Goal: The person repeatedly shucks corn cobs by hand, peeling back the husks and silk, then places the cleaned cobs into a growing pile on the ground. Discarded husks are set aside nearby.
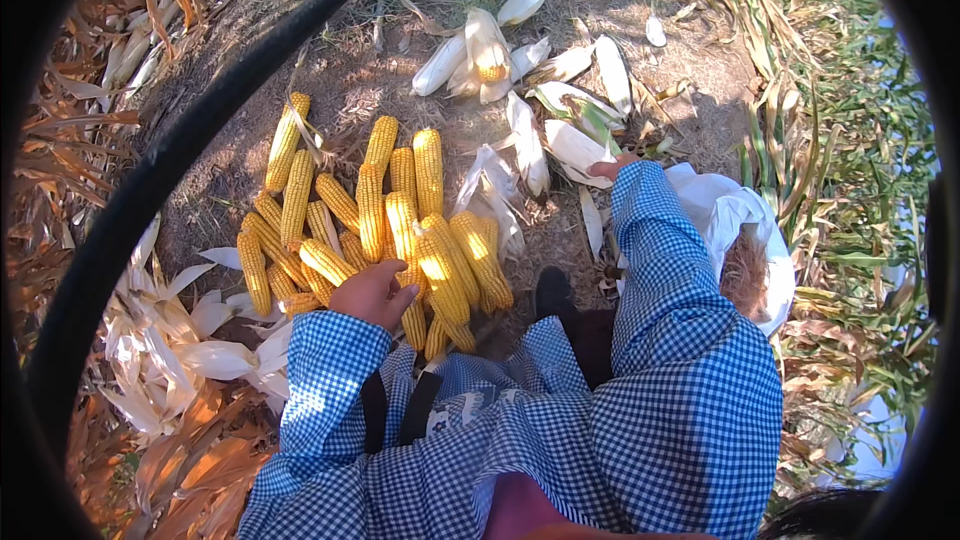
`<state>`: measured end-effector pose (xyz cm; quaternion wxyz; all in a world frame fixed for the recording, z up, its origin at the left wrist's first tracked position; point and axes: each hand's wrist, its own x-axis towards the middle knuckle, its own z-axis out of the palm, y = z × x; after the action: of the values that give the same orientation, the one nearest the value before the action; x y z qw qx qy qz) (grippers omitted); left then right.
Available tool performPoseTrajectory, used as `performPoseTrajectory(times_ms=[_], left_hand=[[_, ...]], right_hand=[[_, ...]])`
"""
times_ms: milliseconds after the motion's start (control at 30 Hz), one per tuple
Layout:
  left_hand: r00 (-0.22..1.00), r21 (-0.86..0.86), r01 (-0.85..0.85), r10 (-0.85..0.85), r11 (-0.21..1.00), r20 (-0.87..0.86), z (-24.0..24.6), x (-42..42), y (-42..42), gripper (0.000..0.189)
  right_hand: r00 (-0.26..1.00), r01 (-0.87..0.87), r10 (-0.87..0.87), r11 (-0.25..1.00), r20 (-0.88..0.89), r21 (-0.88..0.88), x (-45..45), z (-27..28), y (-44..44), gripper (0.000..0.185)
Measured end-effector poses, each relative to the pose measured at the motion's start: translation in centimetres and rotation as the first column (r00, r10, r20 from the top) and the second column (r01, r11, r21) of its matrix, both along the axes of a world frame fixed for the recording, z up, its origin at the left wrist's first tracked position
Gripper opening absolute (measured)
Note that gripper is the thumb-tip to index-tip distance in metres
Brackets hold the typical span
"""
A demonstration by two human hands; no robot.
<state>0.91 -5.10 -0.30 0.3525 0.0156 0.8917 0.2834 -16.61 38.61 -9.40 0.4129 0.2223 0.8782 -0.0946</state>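
Note:
My right hand [616, 166], partly hidden by its checked sleeve, grasps the lower end of a corn ear in pale husk [574, 148]. More ears in husk [527, 141] lie just left of it and beyond it. One of them is partly peeled, with yellow kernels showing at its tip [492, 73]. Over the near side of a pile of bare yellow corn cobs [367, 202], my left hand [376, 294] is spread, thumb apart from the fingers, and nothing is seen in its grasp. Whether it rests on the cobs, I cannot tell.
A white sack [780, 270] with corn silk at its mouth stands by my right arm. Stripped husks [165, 345] heap up at the left. A dark curved bar [217, 109] crosses the upper left. Standing corn plants [862, 165] line the right; my dark shoe [555, 292] is below.

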Motion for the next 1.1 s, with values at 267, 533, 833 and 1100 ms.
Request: performPoseTrajectory(times_ms=[267, 533, 833, 1100], left_hand=[[0.965, 0.585, -0.24, 0.258, 0.775, 0.055, 0.9, 0.6, 3.9, 0.054], [0.763, 0.841, -0.496, 0.356, -0.215, 0.54, 2.9, 0.5, 2.7, 0.076], [0.821, 0.878, -0.442, 0.476, 0.182, 0.315, 1.7, 0.2, 2.1, 0.067], [0.881, 0.868, -0.373, 0.419, 0.328, 0.22, 1.6, -0.2, 3.8, 0.065]], right_hand=[[0.83, -0.202, -0.215, 0.745, -0.515, -0.636, 9.4, 13.8, -10.1, 0.058], [0.945, 0.016, -0.325, 0.152, -0.035, -0.988, 17.1, 15.2, -23.0, 0.073], [0.843, -0.332, -0.385, 0.175, -0.375, -0.927, 12.5, 15.5, -24.4, 0.063], [0.818, -0.141, -0.503, 0.293, -0.278, -0.946, 13.0, 17.1, -27.8, 0.043]])
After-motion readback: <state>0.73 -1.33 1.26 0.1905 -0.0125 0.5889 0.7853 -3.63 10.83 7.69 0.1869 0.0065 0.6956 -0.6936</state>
